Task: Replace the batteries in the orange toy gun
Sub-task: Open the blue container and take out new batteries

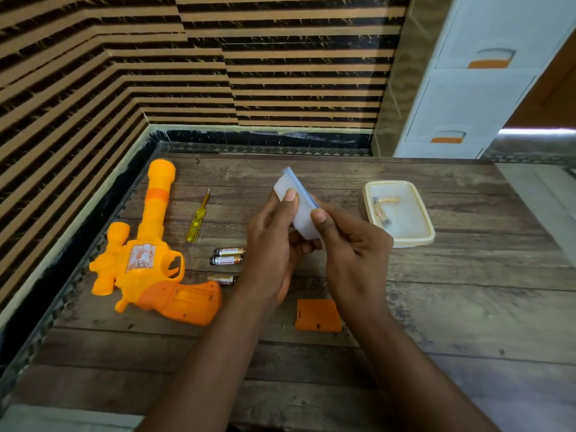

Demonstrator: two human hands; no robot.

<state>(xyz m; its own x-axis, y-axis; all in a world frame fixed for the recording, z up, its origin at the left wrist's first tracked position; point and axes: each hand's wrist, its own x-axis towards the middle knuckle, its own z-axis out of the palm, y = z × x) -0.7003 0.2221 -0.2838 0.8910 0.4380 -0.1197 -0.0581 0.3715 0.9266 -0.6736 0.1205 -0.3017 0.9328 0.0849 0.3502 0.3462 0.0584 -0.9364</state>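
The left hand (pixel 268 251) and right hand (pixel 355 247) both pinch a white lid (pixel 304 222), each grip tight on it. The orange toy gun (pixel 146 260) lies by three batteries (pixel 226 260).

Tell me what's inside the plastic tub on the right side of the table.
The plastic tub holds a few small batteries, lying loose near its left side. They are too blurred to count exactly. The tub has no lid on it, so nothing hides its floor.

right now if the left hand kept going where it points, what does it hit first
Beyond the white plastic lid held by the left hand, the way looks free to the striped wall; depth is unclear.
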